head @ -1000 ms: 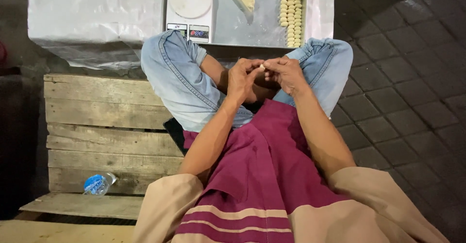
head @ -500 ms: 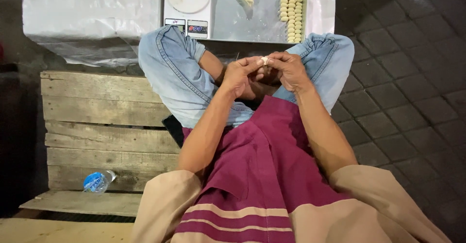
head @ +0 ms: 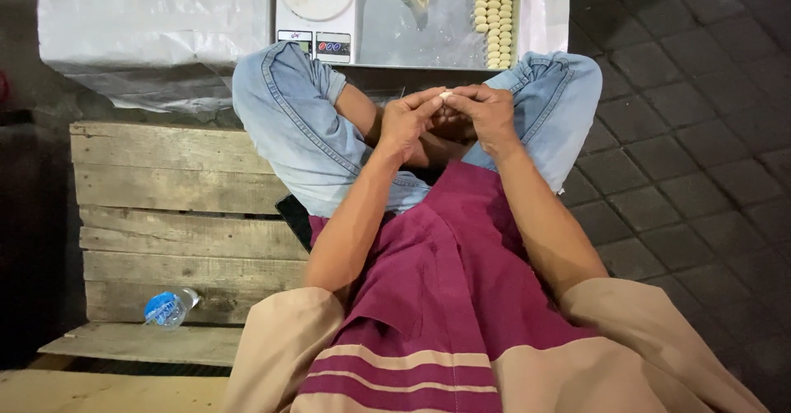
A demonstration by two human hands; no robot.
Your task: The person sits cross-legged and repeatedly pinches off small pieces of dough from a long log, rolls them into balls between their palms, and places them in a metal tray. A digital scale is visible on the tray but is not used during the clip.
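Left hand (head: 409,122) and right hand (head: 486,114) both pinching a small pale dough piece (head: 446,96) between fingertips, above the knees | scale (head: 316,13) and dough rows (head: 493,13) on tray (head: 387,46) ahead | bottle (head: 169,307) on pallet's (head: 165,207) near edge

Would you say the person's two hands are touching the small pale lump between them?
Touching. The head view shows the fingertips of the left hand and right hand meeting around the small pale lump, with no gap visible.

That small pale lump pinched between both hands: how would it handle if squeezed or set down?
The pale lump looks soft and light: fingertips of the left hand and right hand pinch it easily. Probably deforms under pressure. The similar rounded pieces sit in tidy rows on the tray, so it likely stays put.
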